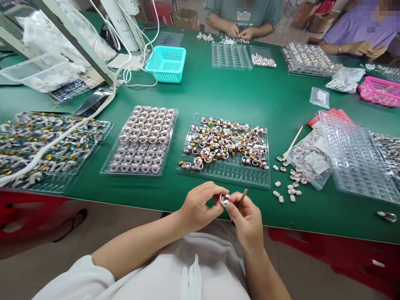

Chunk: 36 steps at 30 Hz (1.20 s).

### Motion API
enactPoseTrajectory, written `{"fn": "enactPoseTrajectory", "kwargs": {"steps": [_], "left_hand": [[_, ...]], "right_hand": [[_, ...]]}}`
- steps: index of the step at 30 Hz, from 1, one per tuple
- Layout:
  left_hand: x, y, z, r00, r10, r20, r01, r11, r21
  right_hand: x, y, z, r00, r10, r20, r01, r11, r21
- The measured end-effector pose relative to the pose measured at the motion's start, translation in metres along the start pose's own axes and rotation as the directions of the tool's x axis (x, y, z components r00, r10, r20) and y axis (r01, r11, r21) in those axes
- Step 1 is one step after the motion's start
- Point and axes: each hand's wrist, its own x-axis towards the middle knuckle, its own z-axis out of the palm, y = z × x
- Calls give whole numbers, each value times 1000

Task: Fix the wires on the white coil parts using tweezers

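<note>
Between my two hands, just over the table's front edge, is a small shiny beige ring-shaped part (224,200), which looks like an ear-clip earphone. My left hand (200,203) pinches its left side between thumb and fingers. The thumb and forefinger of my right hand (246,216) touch its right side. A thin brown tool like tweezers (242,198) also sits in my right hand, its end poking up past the fingers. Straight ahead lies a clear tray (228,173) heaped with similar parts bearing yellow tabs. Small pale oval caps (292,192) are scattered right of my hands.
Left are a tray of neat rows (142,139) and another loaded tray (46,146) under a white cable (62,137). A turquoise basket (167,62) stands behind. At right lie a bag of caps (312,156) and an empty-looking tray (356,154). Two people work across the table.
</note>
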Motion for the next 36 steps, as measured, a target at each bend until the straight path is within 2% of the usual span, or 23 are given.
{"fn": "enactPoseTrajectory", "kwargs": {"steps": [4, 8, 15, 22, 29, 36], "left_hand": [[0, 0, 1, 1000, 7, -21, -7, 1000, -14], [0, -3, 0, 1000, 24, 4, -24, 999, -49], [2, -10, -5, 994, 67, 91, -54, 989, -141], [6, -16, -12, 979, -15, 202, 56, 978, -202], [5, -13, -13, 972, -96, 214, 143, 966, -217], [6, -9, -15, 966, -109, 236, 176, 943, -284]], "right_hand": [[-3, 6, 8, 997, -45, -67, 48, 998, 38], [-2, 10, 7, 993, -53, -103, 58, 998, 40], [0, 18, 1, 995, 25, -100, -7, 984, 175], [-1, 16, 1, 992, 66, -103, -46, 981, 189], [0, 15, 1, 992, 61, -107, -38, 978, 207], [0, 17, 1, 996, 53, -72, -35, 971, 237]]}}
